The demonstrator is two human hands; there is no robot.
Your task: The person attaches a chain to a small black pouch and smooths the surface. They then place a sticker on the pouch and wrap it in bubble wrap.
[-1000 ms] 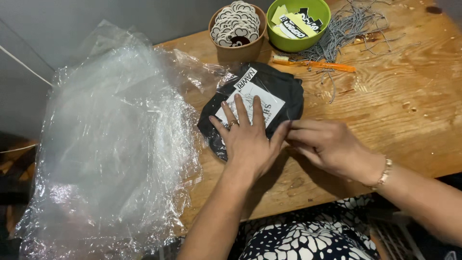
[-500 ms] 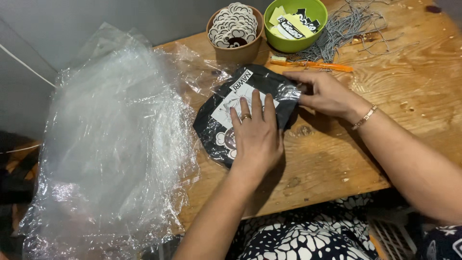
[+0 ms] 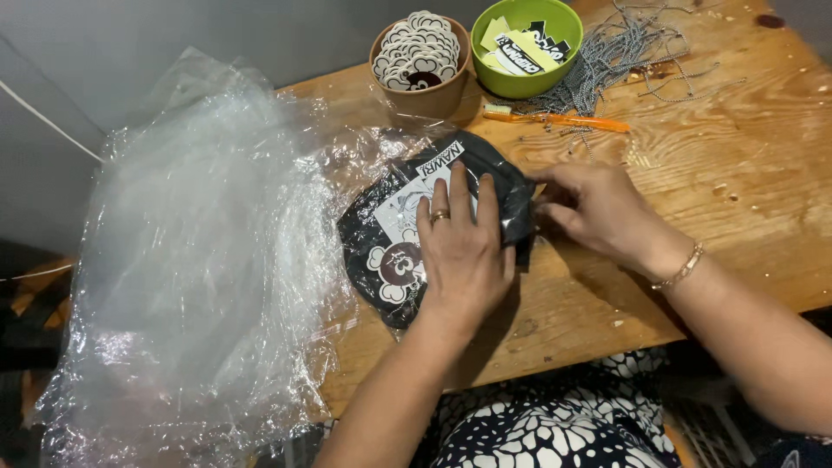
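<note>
A folded black garment in a clear plastic bag (image 3: 392, 251) lies on the wooden table (image 3: 745, 199); white cards and a round sticker show through the plastic. My left hand (image 3: 459, 251) lies flat on top of it, fingers spread, a ring on one finger. My right hand (image 3: 598, 208), with a bracelet at the wrist, pinches the bag's right edge near its flap.
A big heap of clear plastic bags (image 3: 191, 277) covers the table's left end. At the back stand a brown cup of round stickers (image 3: 420, 56) and a green bowl of cards (image 3: 526, 43). An orange tool (image 3: 563, 120) and loose ball chains (image 3: 641, 48) lie beside them.
My right hand has moved from the packet's near right corner up to its right edge. The packet has shifted slightly under my left hand, which stays flat on it.
</note>
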